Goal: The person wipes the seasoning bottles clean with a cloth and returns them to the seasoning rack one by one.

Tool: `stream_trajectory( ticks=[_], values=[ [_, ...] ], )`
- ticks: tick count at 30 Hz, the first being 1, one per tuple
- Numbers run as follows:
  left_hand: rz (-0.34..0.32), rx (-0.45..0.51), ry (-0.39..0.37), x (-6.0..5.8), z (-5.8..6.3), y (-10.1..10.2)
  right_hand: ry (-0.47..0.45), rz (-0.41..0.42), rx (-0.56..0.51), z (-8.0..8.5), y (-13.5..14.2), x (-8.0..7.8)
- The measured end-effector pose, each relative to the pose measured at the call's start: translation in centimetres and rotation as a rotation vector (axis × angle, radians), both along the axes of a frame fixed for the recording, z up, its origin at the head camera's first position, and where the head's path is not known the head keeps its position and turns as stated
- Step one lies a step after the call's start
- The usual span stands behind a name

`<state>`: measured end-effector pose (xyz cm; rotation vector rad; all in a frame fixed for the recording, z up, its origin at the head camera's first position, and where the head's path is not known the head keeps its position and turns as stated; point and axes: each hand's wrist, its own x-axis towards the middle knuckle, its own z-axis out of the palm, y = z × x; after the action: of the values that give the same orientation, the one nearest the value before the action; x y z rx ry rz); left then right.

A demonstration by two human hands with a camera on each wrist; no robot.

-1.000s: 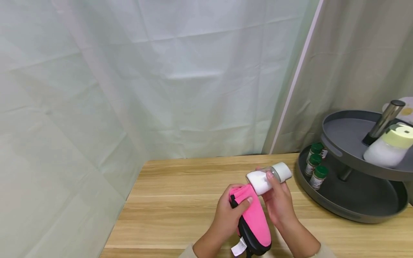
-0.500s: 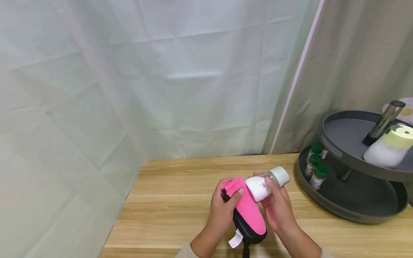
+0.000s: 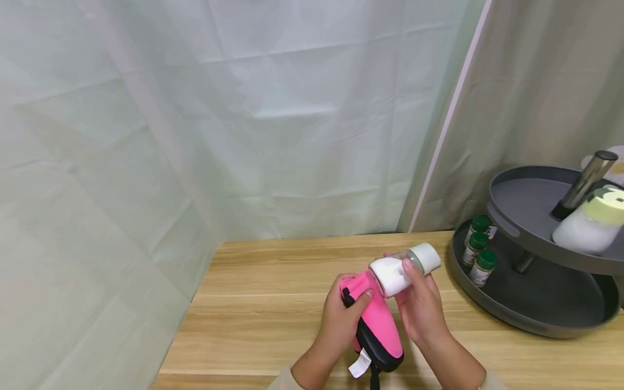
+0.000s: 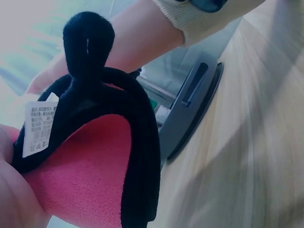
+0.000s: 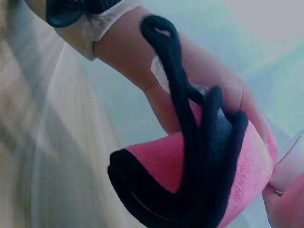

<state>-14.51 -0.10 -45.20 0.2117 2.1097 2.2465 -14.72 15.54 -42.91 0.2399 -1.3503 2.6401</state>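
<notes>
In the head view my left hand (image 3: 336, 319) grips a pink fleecy item with black trim (image 3: 382, 325), its thumb lying across the top. A white tag (image 3: 361, 364) and a black loop (image 3: 375, 378) hang from the item's lower end. My right hand (image 3: 424, 309) holds a clear jar (image 3: 391, 277) with white contents and a white cap (image 3: 424, 258), tilted, cap to the upper right. The jar's bottom meets the pink fabric's upper edge. In the right wrist view the black trim (image 5: 218, 156) covers much of the item, and only part of the jar (image 5: 290, 166) shows.
At the right of the wooden table (image 3: 258, 319) stands a grey two-tier round tray (image 3: 526, 319). Several green-capped spice bottles (image 3: 483, 268) sit on its lower tier. A white jar with a yellow-green lid (image 3: 590, 227) and a metal cylinder (image 3: 585, 184) are on top.
Both hands shift left and slightly down, then back up and right. Pink fabric now edges the jar's bottom. Both hands keep hold of their things.
</notes>
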Motion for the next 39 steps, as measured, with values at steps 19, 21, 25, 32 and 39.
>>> stream_trajectory(
  ticks=[19, 21, 25, 32, 39],
  values=[
    [0.003, 0.093, 0.109, 0.4, 0.6, -0.4, -0.109, 0.032, 0.046, -0.8, -0.2, -0.4],
    [0.016, 0.108, 0.114, 0.3, 0.6, -0.6, -0.109, 0.035, 0.051, -0.7, -0.3, -0.1],
    [0.035, 0.118, 0.108, 0.1, 0.6, -0.7, -0.086, 0.045, 0.050, -0.4, -0.3, 0.3],
    [0.024, 0.081, 0.083, 0.1, 0.5, -0.6, -0.066, 0.039, 0.023, 0.2, -0.2, 0.5],
    [-0.008, 0.029, 0.051, 0.1, 0.1, -0.1, -0.013, 0.032, 0.032, 1.0, 0.4, 0.4]
  ],
)
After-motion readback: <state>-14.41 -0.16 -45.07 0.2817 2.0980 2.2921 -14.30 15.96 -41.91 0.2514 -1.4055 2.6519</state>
